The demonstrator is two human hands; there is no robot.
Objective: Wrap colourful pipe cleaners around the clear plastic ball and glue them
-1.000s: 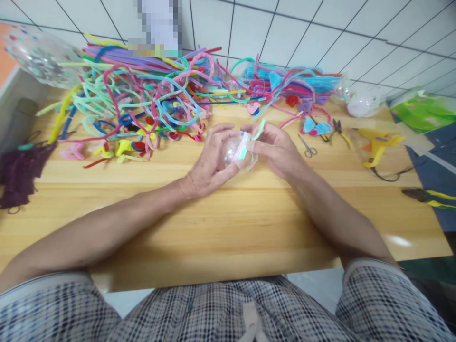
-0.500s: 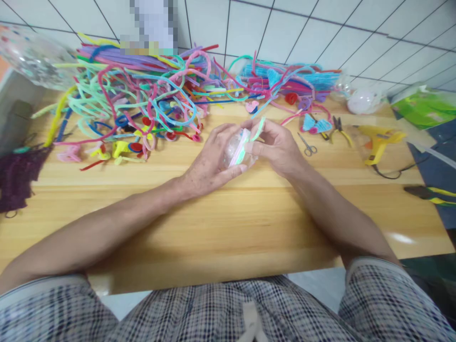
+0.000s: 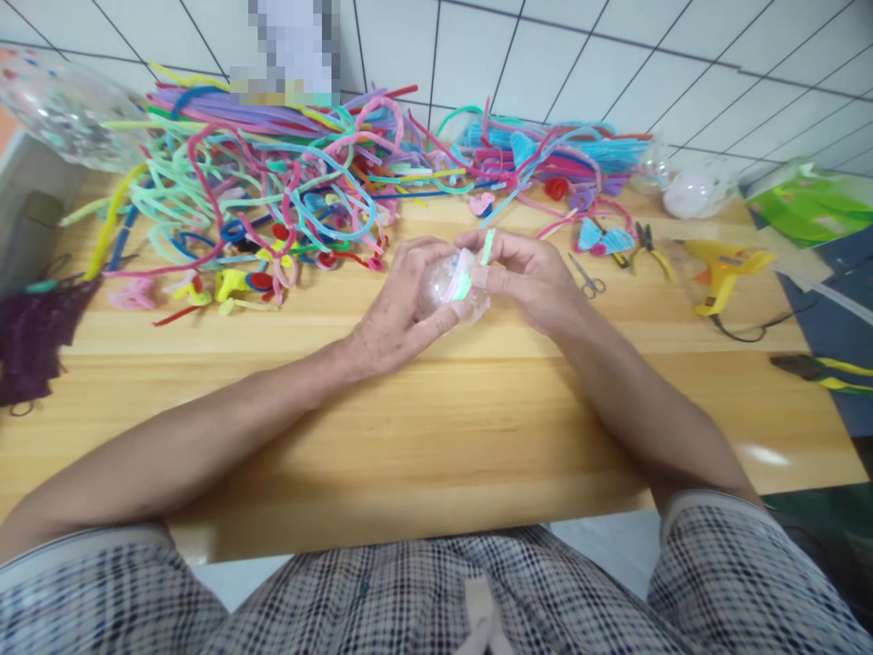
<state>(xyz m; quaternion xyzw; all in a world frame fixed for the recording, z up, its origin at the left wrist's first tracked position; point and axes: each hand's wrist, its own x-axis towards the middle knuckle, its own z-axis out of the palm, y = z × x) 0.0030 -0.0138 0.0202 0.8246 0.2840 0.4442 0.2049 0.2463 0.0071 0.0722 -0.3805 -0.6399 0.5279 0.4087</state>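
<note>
A: Where does the clear, round plastic ball (image 3: 437,289) sit?

B: Between the two hands, over the middle of the pale wooden worktop (image 3: 443,428), farther from its near edge than from its far one.

A: How is it held?

B: The left hand (image 3: 402,309) cups it from the left, fingers curled around the far side and thumb along the near side, so that grip is closed on the ball.

A: And the right hand (image 3: 528,282)?

B: Its thumb and fingers pinch a thin, fuzzy mint-green strip (image 3: 489,244), whose loose end points up toward the far edge.

A: Which way does the pale pink-and-green band (image 3: 454,285) on the ball run?

B: Slantwise, its long axis going from the near left to the far right. The right fingers are just beside its right side; the left thumb reaches its near end.

A: Does the strip join the band?

B: I can't tell; the right thumb hides that spot.
</note>
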